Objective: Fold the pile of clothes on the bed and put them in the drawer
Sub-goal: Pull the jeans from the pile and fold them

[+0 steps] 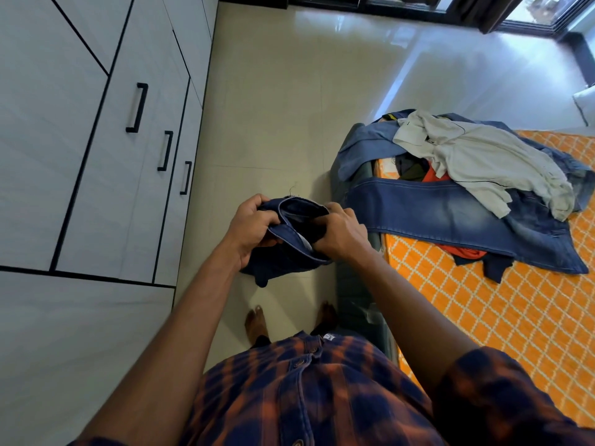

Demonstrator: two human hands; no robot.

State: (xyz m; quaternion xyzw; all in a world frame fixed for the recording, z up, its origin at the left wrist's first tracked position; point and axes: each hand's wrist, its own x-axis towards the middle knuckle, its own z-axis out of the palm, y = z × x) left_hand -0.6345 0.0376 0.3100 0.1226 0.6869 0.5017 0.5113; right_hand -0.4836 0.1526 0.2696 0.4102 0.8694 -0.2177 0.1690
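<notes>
I hold a bundled dark blue denim garment (291, 239) in the air above the floor, between the wardrobe and the bed. My left hand (251, 231) grips its left side and my right hand (341, 231) grips its right side. On the bed (483, 310), with its orange patterned sheet, lies the pile of clothes: blue jeans (450, 217) spread across the front, a pale grey shirt (483, 156) on top, a lighter blue garment (363, 146) behind, and bits of red and dark cloth underneath. The white drawers (141, 188) with black handles stand to the left, all closed.
Glossy beige floor tiles (289, 107) stretch ahead between wardrobe and bed. My bare feet (257, 323) stand on the floor beside the bed's edge. A dark-framed glass door (483, 8) runs along the far wall.
</notes>
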